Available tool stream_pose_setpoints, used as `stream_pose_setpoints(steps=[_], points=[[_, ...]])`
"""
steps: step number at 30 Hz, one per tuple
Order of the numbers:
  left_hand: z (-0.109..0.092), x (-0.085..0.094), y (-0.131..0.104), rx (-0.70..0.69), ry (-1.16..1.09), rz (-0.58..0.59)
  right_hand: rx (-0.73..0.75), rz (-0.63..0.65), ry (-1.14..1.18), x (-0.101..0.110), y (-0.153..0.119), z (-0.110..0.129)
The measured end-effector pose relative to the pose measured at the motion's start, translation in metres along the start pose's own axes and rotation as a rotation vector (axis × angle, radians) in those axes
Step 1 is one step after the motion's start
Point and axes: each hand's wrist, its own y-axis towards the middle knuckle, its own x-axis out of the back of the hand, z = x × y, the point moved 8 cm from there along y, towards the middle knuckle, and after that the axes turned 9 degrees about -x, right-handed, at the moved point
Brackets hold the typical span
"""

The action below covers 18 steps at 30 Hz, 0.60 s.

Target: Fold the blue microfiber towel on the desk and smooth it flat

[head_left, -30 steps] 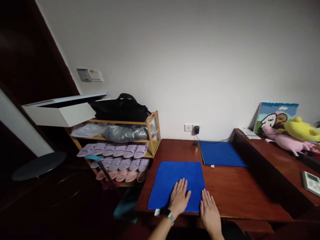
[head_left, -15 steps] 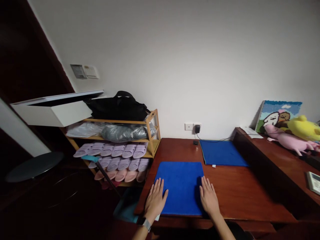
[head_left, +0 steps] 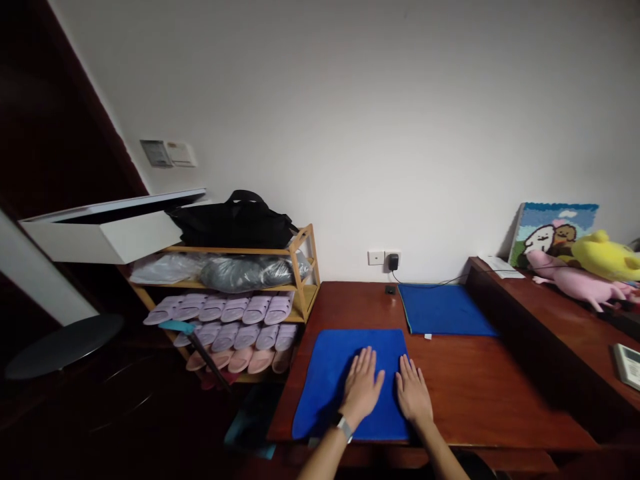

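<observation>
A blue cloth [head_left: 327, 373] lies spread on the reddish-brown wooden table [head_left: 470, 393], close to the front edge. Its left side now flares outward toward the near left corner. My left hand [head_left: 363, 390] rests flat over the middle of the cloth, fingers stretched out, with a watch on the wrist. At the cloth's right edge lies my right hand [head_left: 414, 393], palm down and fingers extended. Neither hand grasps anything. A second blue cloth [head_left: 445, 310] with a small white tag lies farther back on the table, to the right.
A wooden shoe rack [head_left: 303, 267] with several slippers stands left of the table, a black bag [head_left: 233, 223] on top. A plugged-in adapter [head_left: 393, 262] trails a cable across the back. On the raised right ledge lie a pink plush toy [head_left: 575, 280] and a yellow one [head_left: 605, 257].
My left hand has moved right from the cloth's left edge to its middle. The cloth's left side has spread out leftward at the near corner. My right hand stays at the right edge.
</observation>
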Motion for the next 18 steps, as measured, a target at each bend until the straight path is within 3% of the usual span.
stream_pose_setpoints(steps=[3, 6, 9, 14, 16, 18], points=[[-0.044, -0.022, 0.033, -0.079, -0.086, 0.054, 0.001, 0.03, -0.019, 0.0, 0.001, -0.001], [-0.043, -0.031, 0.037, -0.077, -0.107, 0.098, 0.018, 0.037, -0.055, -0.002, 0.001, 0.0], [0.008, -0.021, 0.017, 0.007, -0.056, 0.098, 0.012, -0.001, -0.063, -0.001, 0.002, 0.001], [0.134, 0.015, -0.04, 0.294, 0.129, 0.047, 0.003, -0.039, -0.055, -0.006, 0.001, -0.001], [0.162, 0.022, -0.055, 0.322, 0.165, 0.021, 0.0, -0.043, -0.061, -0.01, -0.001, -0.003], [0.171, 0.022, -0.061, 0.307, 0.17, 0.006, -0.008, -0.043, -0.07, -0.011, -0.002, -0.004]])
